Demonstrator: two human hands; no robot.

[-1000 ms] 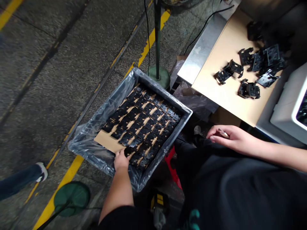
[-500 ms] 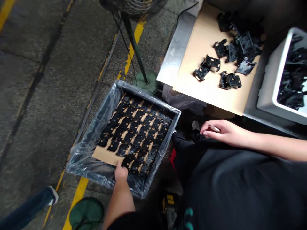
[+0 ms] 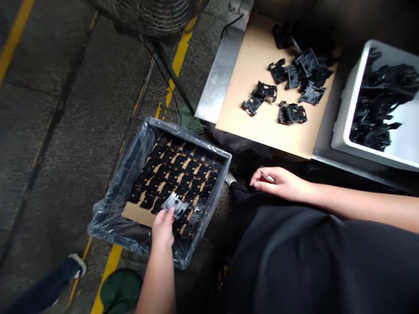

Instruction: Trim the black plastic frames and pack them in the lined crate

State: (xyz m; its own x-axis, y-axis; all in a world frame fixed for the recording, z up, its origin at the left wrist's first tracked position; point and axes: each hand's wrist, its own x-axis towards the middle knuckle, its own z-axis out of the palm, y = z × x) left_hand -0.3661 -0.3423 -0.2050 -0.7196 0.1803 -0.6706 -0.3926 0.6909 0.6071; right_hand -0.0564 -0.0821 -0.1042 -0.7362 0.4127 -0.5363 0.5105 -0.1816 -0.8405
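Observation:
My left hand [image 3: 163, 229] reaches down into a plastic-lined bin [image 3: 108, 205] on the floor and pinches a black plastic part [image 3: 176, 205], lifted a little above the rows of like parts [image 3: 176, 172] laid on cardboard. My right hand [image 3: 280, 183] rests on my dark-clothed lap with its fingers curled around a small thin object I cannot make out. On the table lies a cardboard sheet [image 3: 262, 126] with several loose black parts [image 3: 288, 83].
A white tub [image 3: 343, 131] of black parts stands at the right on the metal table [image 3: 218, 78]. A fan stand [image 3: 170, 74] and its cable rise left of the table. Another person's leg and shoe [image 3: 70, 268] show at bottom left, beside a green base [image 3: 121, 292].
My left hand has raised one black part off the layer in the bin. The view has swung right, showing more of the white tub. My right hand has barely moved.

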